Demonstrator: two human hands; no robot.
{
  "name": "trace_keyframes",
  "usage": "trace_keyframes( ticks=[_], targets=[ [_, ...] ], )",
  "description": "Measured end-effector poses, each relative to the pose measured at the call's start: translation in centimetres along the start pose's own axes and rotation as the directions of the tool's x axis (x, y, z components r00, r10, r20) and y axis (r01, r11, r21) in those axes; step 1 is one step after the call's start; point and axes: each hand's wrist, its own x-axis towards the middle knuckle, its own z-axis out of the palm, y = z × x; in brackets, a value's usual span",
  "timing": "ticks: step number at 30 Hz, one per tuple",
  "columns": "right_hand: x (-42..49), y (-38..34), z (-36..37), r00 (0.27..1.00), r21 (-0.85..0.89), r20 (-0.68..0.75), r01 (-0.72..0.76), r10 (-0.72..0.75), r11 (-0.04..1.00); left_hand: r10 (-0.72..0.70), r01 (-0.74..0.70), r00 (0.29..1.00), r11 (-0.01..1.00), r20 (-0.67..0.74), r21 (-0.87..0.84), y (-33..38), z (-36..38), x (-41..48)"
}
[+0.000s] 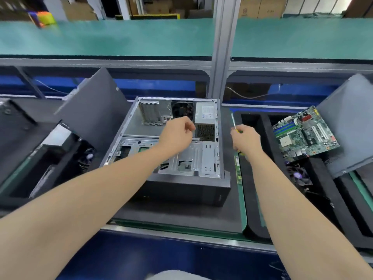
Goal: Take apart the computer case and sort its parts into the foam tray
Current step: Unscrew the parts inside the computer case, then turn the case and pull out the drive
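An open computer case lies on its side in the middle of the bench, with the power supply still in its far right corner. My left hand hovers over the case's middle with fingers curled; whether it pinches something small is hidden. My right hand grips a yellow-green screwdriver just right of the case. In the black foam tray on the right lie a green motherboard, a fan and a grey side panel. A memory stick sits along the tray's left edge.
Another foam tray at the left holds a power supply, a fan and a dark panel. A metal post rises behind the case under a green shelf. The bench's front edge runs below my forearms.
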Motion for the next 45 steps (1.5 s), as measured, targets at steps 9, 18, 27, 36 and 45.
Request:
trace_keyframes(
  ticks=[9,18,27,36,45],
  targets=[
    [-3.2,11.3,-4.7,0.894,0.066,-0.073,-0.438,0.442,0.897,0.345,-0.329,0.889,0.939,0.302,-0.103,8.0,7.6,-0.2],
    [-9.1,18.0,-7.3,0.755,0.322,0.008,-0.623,0.656,0.713,0.352,-0.488,0.591,0.873,0.726,-0.027,13.0,15.5,-2.4],
    [-10.4,17.6,-5.6,0.770,0.170,-0.018,-0.627,0.638,0.761,0.263,-0.459,0.595,0.887,0.759,0.053,11.4,17.0,-2.7],
    [-8.0,13.6,-7.8,0.817,-0.305,-0.105,-0.569,0.566,0.764,0.369,-0.437,0.706,0.899,0.604,-0.039,11.9,13.3,-1.1],
    [-4.9,4.3,-4.9,0.978,-0.289,-0.153,-0.182,0.142,0.940,0.275,-0.255,0.926,0.961,0.258,-0.109,7.3,6.4,1.3]
  ],
)
